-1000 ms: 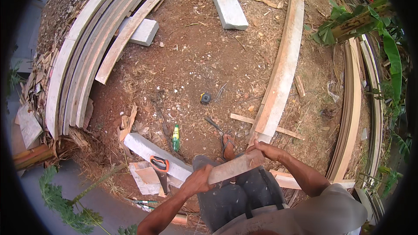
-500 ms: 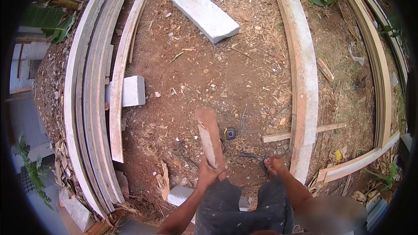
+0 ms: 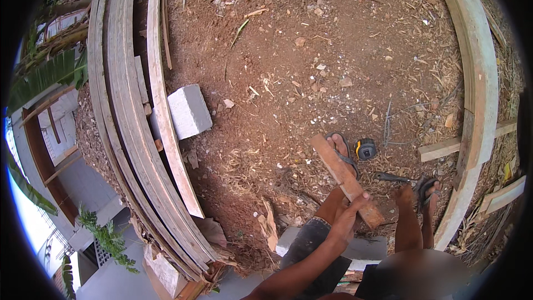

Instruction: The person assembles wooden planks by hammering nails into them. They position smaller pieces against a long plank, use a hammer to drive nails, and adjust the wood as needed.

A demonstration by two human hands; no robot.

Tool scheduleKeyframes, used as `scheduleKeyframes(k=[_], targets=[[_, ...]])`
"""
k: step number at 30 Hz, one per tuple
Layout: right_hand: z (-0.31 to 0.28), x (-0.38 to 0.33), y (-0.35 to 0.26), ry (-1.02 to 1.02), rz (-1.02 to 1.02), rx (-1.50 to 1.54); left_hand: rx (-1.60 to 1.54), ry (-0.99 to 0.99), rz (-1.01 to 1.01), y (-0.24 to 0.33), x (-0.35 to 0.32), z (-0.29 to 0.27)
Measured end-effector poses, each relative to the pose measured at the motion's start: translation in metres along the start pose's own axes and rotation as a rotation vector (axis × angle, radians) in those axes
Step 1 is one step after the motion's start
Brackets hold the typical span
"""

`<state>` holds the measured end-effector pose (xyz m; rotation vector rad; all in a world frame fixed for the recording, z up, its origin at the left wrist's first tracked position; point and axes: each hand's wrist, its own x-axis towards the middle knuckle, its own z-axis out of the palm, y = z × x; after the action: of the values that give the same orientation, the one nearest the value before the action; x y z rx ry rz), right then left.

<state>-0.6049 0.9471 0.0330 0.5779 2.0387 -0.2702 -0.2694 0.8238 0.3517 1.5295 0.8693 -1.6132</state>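
- The left hand (image 3: 348,218) grips a short wooden board (image 3: 345,179) near its lower end, fingers wrapped over the edge.
- The board slants up and to the left, above the sandalled foot (image 3: 340,147).
- A black and yellow tape measure (image 3: 365,149) lies on the red dirt just beside that foot.
- The right hand (image 3: 403,195) hangs low by the other sandal (image 3: 426,188), gripping nothing visible.
- A grey concrete block (image 3: 189,111) leans against stacked curved planks (image 3: 125,105) on the left.
- A pale curved plank (image 3: 477,78) runs down the right side.

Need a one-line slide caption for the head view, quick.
Left hand grips a short wooden board over red dirt, a tape measure lying beside a sandalled foot.
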Motion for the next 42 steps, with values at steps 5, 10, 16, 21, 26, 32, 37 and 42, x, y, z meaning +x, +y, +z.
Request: scheduleKeyframes(k=[5, 10, 16, 21, 26, 32, 37, 42], targets=[[0.015, 0.015, -0.012, -0.091, -0.052, -0.004, 0.353, -0.032, 0.254, 0.021, -0.003, 0.018], [-0.006, 0.010, -0.019, -0.048, -0.901, -1.640, 0.424, 0.011, 0.287, 0.030, -0.007, 0.027], [-0.011, 0.020, -0.017, -0.223, -0.235, -0.284, 0.453, -0.027, 0.165, 0.020, -0.002, 0.022], [-0.033, -0.018, -0.016, -0.122, -1.807, -1.161, 0.386, -0.031, 0.177, 0.009, 0.008, 0.010], [-0.027, -0.088, -0.039, -0.334, -0.397, -0.251, 0.214, -0.032, 0.251, 0.009, 0.023, -0.001], [0.000, -0.196, -0.067, -0.136, -0.506, -1.278, 0.132, -0.099, 0.243, 0.051, 0.020, 0.003], [0.060, -0.324, -0.092, -0.232, -0.964, -1.694, 0.190, 0.078, 0.416, 0.123, 0.005, -0.005], [0.123, -0.464, -0.121, -0.523, -0.953, -1.550, 0.267, 0.193, 0.469, 0.224, -0.005, -0.055]])
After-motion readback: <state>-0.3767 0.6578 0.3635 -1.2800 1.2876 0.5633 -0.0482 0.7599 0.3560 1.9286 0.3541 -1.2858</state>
